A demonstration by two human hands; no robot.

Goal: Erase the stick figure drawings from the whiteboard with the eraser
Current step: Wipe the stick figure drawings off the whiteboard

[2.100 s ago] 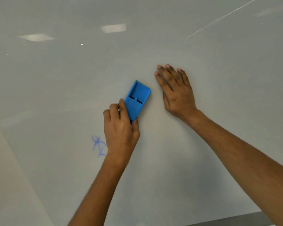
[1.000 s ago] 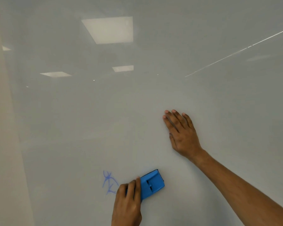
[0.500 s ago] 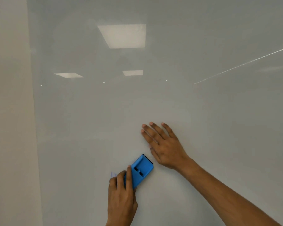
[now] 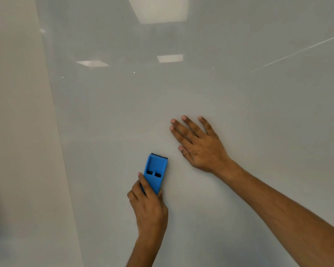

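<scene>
- Left hand closed round the lower end of the blue eraser, fingers wrapped along its left edge, thumb tucked at the right.
- Eraser pressed flat against the whiteboard, long side running up and slightly right, dark felt edge just showing at its top end.
- Right hand open, palm and spread fingers laid flat on the board, up and to the right of the eraser, near it but apart.
- No blue marker lines showing anywhere on the visible board; only ceiling-light reflections and a thin pale streak at upper right.
- Plain beige wall bordering the board on the left.
- Judging by the clean surface, erasing looks finished or very nearly so within this view.
- Possibly some ink hidden under the eraser or the left hand; cannot tell.
- Parts of the board outside the view unchecked, so more drawings there cannot be ruled out.
- Left to do, at most: lifting the eraser, checking for faint smears, and wiping any leftover.
</scene>
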